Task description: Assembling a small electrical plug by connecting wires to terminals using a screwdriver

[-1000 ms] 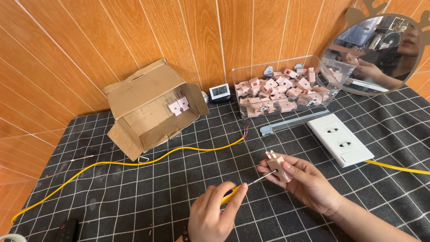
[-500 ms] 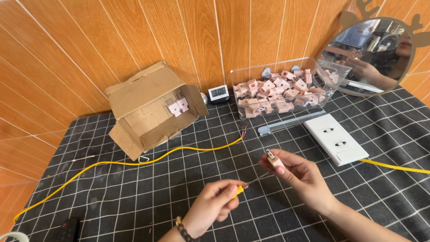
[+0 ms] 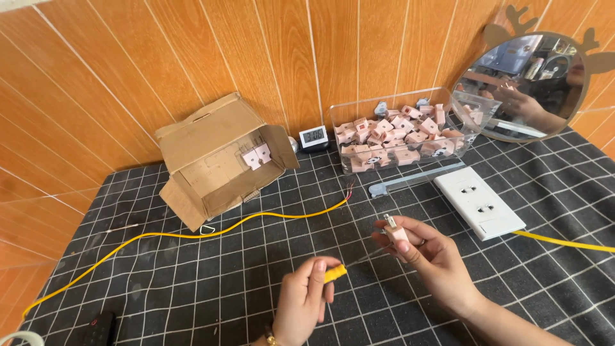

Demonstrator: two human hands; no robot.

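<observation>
Gridded mat (image 3: 192, 288), plug-filled clear bin (image 3: 397, 138)

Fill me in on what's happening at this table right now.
A person sits at a black gridded mat. The right hand pinches a small pink plug piece with metal prongs up. The left hand grips a yellow-handled tool whose thin shaft points toward the plug. A yellow wire, an open cardboard box, a clear bin of pink pieces and a white socket plate lie beyond.
</observation>
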